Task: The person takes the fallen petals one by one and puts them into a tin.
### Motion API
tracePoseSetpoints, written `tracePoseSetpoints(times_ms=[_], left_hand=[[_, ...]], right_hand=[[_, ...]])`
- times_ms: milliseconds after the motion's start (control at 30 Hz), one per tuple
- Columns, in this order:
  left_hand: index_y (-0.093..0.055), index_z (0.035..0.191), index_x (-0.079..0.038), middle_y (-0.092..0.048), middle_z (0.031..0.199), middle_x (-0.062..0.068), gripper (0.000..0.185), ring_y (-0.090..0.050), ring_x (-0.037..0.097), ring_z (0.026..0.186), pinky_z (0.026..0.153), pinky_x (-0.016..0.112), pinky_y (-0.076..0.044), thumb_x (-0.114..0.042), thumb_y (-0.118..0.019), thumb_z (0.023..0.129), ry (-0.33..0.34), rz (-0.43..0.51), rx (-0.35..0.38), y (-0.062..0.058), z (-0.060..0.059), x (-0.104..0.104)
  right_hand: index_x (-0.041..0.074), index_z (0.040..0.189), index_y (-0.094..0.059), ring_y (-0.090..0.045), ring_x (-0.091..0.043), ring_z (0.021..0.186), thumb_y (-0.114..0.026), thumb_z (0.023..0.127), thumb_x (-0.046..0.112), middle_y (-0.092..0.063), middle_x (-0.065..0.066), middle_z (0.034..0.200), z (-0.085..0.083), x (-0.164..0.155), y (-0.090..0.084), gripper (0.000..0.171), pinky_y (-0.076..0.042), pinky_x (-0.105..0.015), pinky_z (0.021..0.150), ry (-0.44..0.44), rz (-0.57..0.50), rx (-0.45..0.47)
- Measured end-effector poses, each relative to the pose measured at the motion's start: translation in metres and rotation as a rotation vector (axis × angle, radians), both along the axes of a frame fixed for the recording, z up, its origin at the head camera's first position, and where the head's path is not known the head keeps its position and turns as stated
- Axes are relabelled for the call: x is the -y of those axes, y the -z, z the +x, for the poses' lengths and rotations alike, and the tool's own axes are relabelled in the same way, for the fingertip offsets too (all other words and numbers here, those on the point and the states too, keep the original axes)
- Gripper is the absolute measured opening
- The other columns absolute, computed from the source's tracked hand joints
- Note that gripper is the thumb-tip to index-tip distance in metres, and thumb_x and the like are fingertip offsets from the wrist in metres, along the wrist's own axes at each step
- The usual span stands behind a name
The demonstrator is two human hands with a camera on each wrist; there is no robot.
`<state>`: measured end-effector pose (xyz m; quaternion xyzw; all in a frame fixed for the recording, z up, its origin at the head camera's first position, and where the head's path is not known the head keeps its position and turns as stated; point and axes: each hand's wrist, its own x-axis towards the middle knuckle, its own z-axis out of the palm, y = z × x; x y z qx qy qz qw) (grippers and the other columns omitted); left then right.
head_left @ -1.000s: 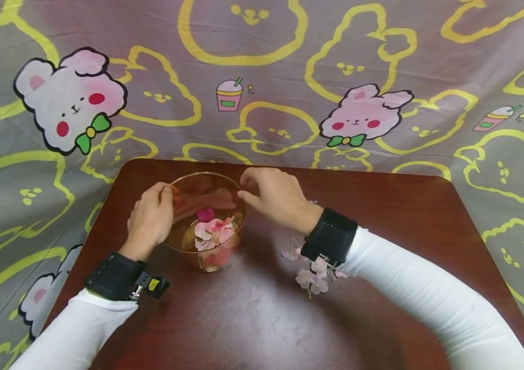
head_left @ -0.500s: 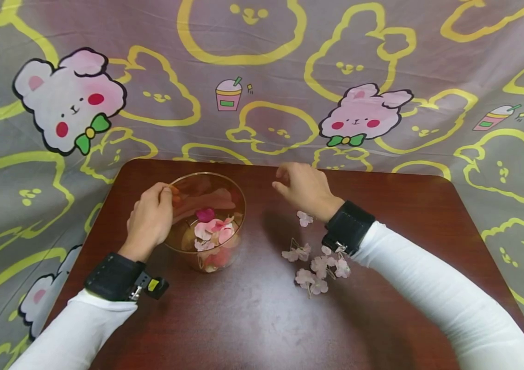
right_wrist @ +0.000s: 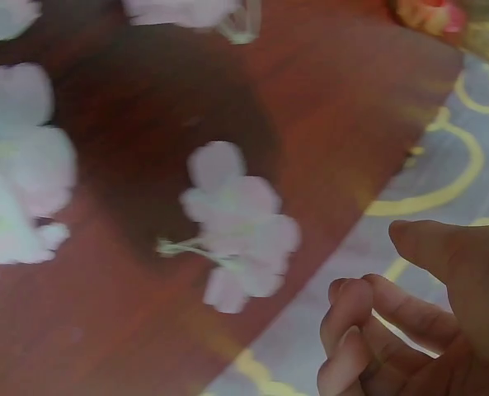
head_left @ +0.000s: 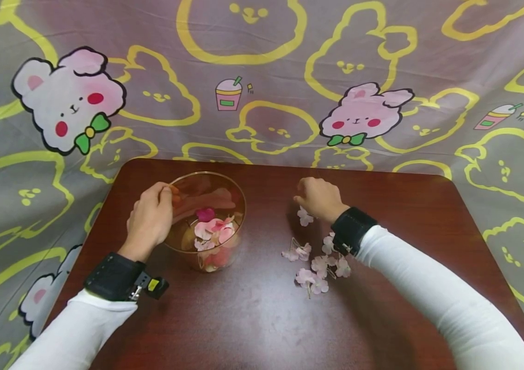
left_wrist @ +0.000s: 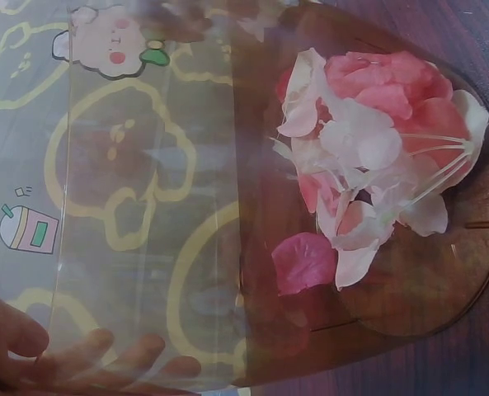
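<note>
Blossom (head_left: 305, 218) lying loose on the table (head_left: 382, 205) right under the curled, empty right hand (head_left: 319, 198) looks featherlight and crushable, best pinched by its stem, while the cup (head_left: 206, 221) is gripped at the rim by the left hand (head_left: 150, 220).

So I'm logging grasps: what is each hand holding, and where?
The left hand grips the clear cup at its rim. The right hand holds nothing, fingers curled above a loose blossom.
</note>
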<state>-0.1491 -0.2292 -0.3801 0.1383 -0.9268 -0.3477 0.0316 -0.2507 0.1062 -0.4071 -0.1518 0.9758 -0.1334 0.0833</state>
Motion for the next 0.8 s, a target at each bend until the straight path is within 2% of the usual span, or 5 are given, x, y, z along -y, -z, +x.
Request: tracePoseSetpoints(times_ms=[200,367,500,633,800], left_hand=[[-0.061,0.125,-0.01,-0.066,0.127,0.018,0.052,-0.061,0.045,0.116,0.082,0.058,-0.042,-0.039,-0.02,0.109,-0.002,0.004,0.001,0.0,0.0,0.0],[-0.061,0.125,-0.011,-0.066,0.128,0.018,0.052,-0.06,0.046,0.117,0.082,0.059,-0.043,-0.039,-0.02,0.109,-0.002,0.002,0.001,-0.001,0.001,0.0],[-0.061,0.126,-0.01,-0.066,0.127,0.018,0.053,-0.061,0.046,0.116,0.082,0.059,-0.043,-0.039,-0.019,0.109,-0.002,0.002,0.005,-0.001,0.0,0.0],[-0.061,0.126,-0.011,-0.066,0.127,0.017,0.054,-0.061,0.045,0.116,0.082,0.058,-0.042,-0.039,-0.019,0.109,0.001,0.005,0.008,-0.001,0.0,0.0],[-0.061,0.126,-0.011,-0.067,0.125,0.017,0.054,-0.062,0.043,0.114,0.081,0.057,-0.042,-0.04,-0.019,0.109,-0.001,0.006,0.007,0.0,-0.001,-0.001]], right_hand=[[0.005,0.123,-0.067,-0.072,-0.028,0.094,-0.067,0.096,0.03,-0.074,-0.011,0.109,-0.001,-0.009,0.02,0.036,-0.056,-0.047,0.075,0.027,0.039,0.052],[0.006,0.114,-0.069,-0.068,-0.026,0.084,-0.064,0.095,0.025,-0.074,-0.01,0.097,0.0,-0.013,0.033,0.028,-0.054,-0.046,0.071,0.054,0.028,0.06],[0.008,0.094,-0.068,-0.063,-0.022,0.073,-0.068,0.093,0.023,-0.066,-0.005,0.079,-0.001,-0.016,0.043,0.016,-0.049,-0.041,0.063,0.046,0.043,0.065],[0.011,0.074,-0.057,-0.054,-0.019,0.065,-0.068,0.094,0.024,-0.05,0.0,0.067,-0.002,-0.018,0.053,0.026,-0.04,-0.037,0.057,0.036,0.092,0.073],[0.01,0.079,-0.062,-0.064,-0.023,0.071,-0.068,0.095,0.021,-0.063,-0.004,0.072,0.0,-0.019,0.059,0.021,-0.05,-0.043,0.062,0.021,0.108,0.042]])
